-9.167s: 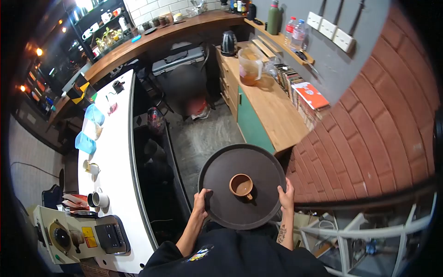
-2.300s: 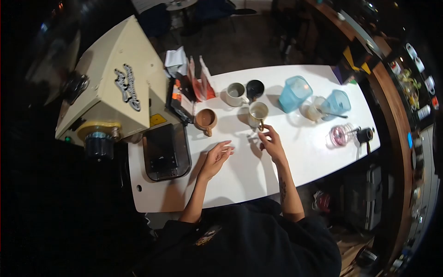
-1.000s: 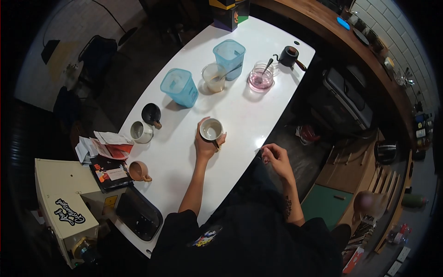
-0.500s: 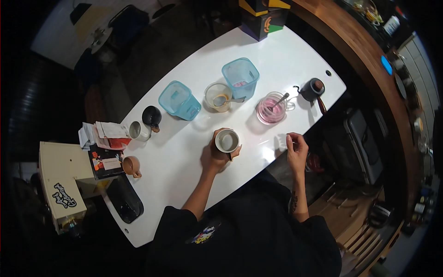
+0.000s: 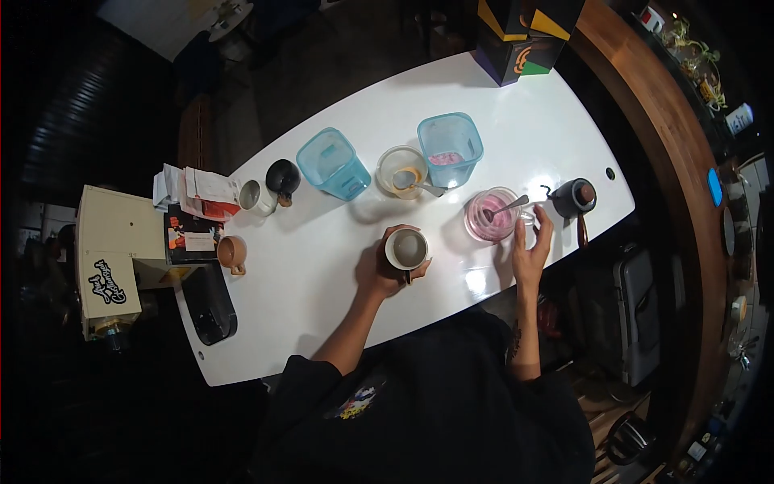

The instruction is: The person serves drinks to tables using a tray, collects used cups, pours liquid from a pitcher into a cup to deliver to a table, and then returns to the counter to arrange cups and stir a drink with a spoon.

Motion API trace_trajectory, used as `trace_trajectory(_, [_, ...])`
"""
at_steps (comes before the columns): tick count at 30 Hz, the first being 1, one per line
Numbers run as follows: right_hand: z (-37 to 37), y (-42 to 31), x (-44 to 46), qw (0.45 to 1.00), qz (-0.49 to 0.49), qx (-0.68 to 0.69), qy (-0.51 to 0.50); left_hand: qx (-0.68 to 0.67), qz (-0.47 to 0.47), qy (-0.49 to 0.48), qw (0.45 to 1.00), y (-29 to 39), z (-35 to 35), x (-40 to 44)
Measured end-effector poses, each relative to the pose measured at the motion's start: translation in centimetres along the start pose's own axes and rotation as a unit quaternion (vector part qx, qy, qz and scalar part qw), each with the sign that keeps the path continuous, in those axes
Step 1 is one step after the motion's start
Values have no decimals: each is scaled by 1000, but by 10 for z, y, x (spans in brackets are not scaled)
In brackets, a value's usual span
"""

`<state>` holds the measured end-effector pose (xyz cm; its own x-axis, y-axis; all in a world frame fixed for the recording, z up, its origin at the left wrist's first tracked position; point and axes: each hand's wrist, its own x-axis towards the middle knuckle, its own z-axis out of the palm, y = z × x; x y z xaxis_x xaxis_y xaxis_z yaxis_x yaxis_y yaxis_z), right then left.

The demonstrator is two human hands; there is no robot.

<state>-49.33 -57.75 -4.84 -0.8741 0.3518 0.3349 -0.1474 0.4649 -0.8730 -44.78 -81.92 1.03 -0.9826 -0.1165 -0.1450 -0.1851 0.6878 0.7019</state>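
My left hand is wrapped round a pale cup over the middle of the white table. At the handle of a glass jug with pink contents and a spoon in it is my right hand, its fingers apart; whether they touch the handle I cannot tell. Behind stand a clear container with a utensil across it and two blue containers, the right one with something pink inside. A black kettle is right of the jug.
To the left stand a black cup, a light mug and a brown cup, beside packets, a black scale and a cream machine. Dark boxes sit at the far edge. A wooden counter curves along the right.
My right hand has moved from the table's front edge to the jug's handle, and its fingers have spread. The cup remains in my left hand. The camera view has turned.
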Motion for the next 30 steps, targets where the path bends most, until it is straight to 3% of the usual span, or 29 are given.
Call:
trace_trajectory(7, [7, 14, 21, 998, 34, 8, -42, 29, 13, -6, 999, -2, 2, 10])
trace_trajectory(10, [13, 17, 25, 998, 42, 39, -40, -86, 95, 25, 991, -21, 24, 20])
trace_trajectory(12, [16, 19, 26, 995, 74, 31, -57, -205, 188, 71, 958, -35, 39, 26])
trace_trajectory(16, [20, 18, 33, 990, 109, 67, -58, -82, 95, 16, 992, -12, 23, 23])
trace_trajectory(18, [17, 15, 34, 989, 120, 57, -71, -106, 174, 69, 977, -30, 44, 31])
trace_trajectory(21, [15, 17, 34, 990, 112, 37, -81, -162, 210, 75, 961, -31, 51, 37])
trace_trajectory(22, [15, 18, 32, 992, 96, 28, -78, -162, 209, 73, 962, -29, 50, 35])
trace_trajectory(24, [15, 24, 30, 995, 63, 34, -74, -129, 97, 2, 987, -28, 44, 31])
trace_trajectory(25, [15, 26, 28, 996, 28, 41, -70, -129, 96, -1, 987, -29, 45, 32])
trace_trajectory(27, [14, 16, 24, 994, 65, 71, -59, -161, 187, 48, 968, -30, 49, 35])
trace_trajectory(30, [17, -11, 19, 986, 105, 127, -21, -180, 179, 45, 966, -28, 48, 36])
